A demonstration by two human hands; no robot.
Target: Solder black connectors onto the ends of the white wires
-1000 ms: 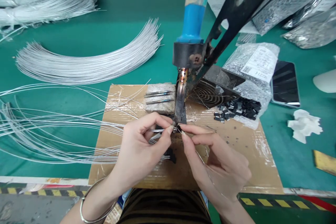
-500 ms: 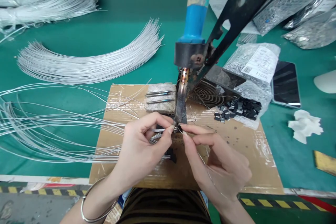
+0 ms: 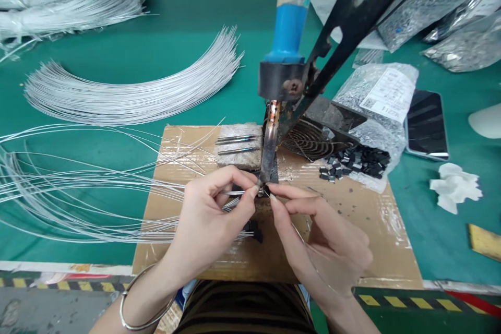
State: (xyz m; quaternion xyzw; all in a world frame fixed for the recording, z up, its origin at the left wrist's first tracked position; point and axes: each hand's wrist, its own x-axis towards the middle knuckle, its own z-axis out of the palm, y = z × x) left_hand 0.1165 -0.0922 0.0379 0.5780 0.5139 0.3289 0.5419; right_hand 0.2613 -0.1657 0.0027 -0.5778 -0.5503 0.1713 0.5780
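Observation:
My left hand (image 3: 217,214) pinches thin grey wires (image 3: 234,193) between thumb and forefinger, their ends right under the tip of a blue-handled soldering iron (image 3: 270,154). Fixed in a black metal stand (image 3: 332,36), the iron points downward. My right hand (image 3: 317,240) closes its thumb and forefinger on a thin silvery solder wire (image 3: 300,237), which runs back across the palm. A tiny black part (image 3: 266,189) sits between the two sets of fingertips; which fingers touch it I cannot tell. Below the left hand, more wires end at black pieces (image 3: 253,230) on the cardboard (image 3: 352,240).
A wire bundle (image 3: 136,94) curves across the green mat (image 3: 188,42). Beside the iron are a sponge block (image 3: 240,159), a black fan (image 3: 313,138) and small black parts (image 3: 364,162) on a plastic bag (image 3: 391,86). A phone (image 3: 426,125) and crumpled tissue (image 3: 456,188) lie right.
Both hands stay under the iron tip in nearly the same pose. My right hand has shifted very slightly left; the view has also moved a little.

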